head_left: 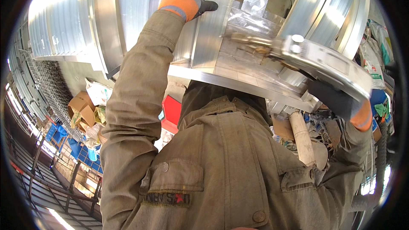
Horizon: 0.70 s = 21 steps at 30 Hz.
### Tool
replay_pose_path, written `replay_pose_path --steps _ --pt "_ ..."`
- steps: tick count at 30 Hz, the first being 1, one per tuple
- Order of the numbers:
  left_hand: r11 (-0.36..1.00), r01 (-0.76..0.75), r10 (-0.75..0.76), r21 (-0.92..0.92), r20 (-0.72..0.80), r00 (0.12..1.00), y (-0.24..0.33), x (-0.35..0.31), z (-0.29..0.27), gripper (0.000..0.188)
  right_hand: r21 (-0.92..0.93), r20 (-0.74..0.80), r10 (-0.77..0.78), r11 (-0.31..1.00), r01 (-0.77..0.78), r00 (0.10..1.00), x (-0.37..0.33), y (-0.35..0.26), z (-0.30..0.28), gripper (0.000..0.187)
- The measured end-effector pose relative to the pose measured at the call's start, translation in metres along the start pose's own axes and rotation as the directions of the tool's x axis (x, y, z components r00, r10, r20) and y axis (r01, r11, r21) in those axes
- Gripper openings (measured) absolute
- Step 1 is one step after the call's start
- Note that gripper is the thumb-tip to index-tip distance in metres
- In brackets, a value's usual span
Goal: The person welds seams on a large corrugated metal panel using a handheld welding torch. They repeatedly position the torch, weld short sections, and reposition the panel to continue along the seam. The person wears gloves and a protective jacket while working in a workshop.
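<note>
**Gloved hands at ribbed metal profiles: handheld tool on the right side**

The right hand (334, 98), in a dark glove with an orange cuff, is closed around a silver handheld tool (330, 61). The tool lies at a tilt above the right part of the metalwork, its front directed left. The brass-coloured nose (251, 42) is blurred; its exact shape, and any contact with the metal below, cannot be determined. The tool body covers part of the right fingers.

The left hand (182, 2), in an orange, grey and black glove, is on the ribbed metal profiles (217, 21) at upper centre. The thumb extends right. The other fingers are largely concealed, so it cannot be told whether this grip is wide or narrow. The upper image edge cuts off the profiles.

A metal rail (213, 78) runs along the near side of the profiles. Below it, 1 red object (172, 110) is partly hidden by the left sleeve (140, 89). A cardboard box (82, 105) stands at left; its contents are indistinct.
</note>
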State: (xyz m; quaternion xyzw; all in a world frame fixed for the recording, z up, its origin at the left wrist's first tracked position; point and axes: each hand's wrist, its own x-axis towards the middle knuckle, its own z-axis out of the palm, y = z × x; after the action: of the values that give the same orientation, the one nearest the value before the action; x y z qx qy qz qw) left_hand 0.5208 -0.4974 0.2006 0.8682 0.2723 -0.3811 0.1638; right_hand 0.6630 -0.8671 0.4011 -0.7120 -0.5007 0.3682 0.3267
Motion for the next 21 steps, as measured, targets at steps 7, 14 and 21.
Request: replay_pose_path --steps 7,14,21 --pt "0.999 -0.031 0.029 -0.042 -0.036 0.999 0.001 -0.009 -0.001 0.066 0.249 0.297 0.138 0.944 -0.216 0.945 0.048 0.028 0.040 0.036" --pt "0.996 -0.060 0.058 -0.065 -0.031 0.998 -0.005 -0.008 0.002 0.078 0.229 0.357 -0.115 0.973 0.033 0.927 0.064 0.060 0.080 0.036" --pt "0.992 -0.080 0.071 -0.103 -0.084 0.994 -0.004 -0.018 -0.005 0.070 0.282 0.409 -0.091 0.959 -0.031 0.908 0.068 0.074 0.107 0.039"
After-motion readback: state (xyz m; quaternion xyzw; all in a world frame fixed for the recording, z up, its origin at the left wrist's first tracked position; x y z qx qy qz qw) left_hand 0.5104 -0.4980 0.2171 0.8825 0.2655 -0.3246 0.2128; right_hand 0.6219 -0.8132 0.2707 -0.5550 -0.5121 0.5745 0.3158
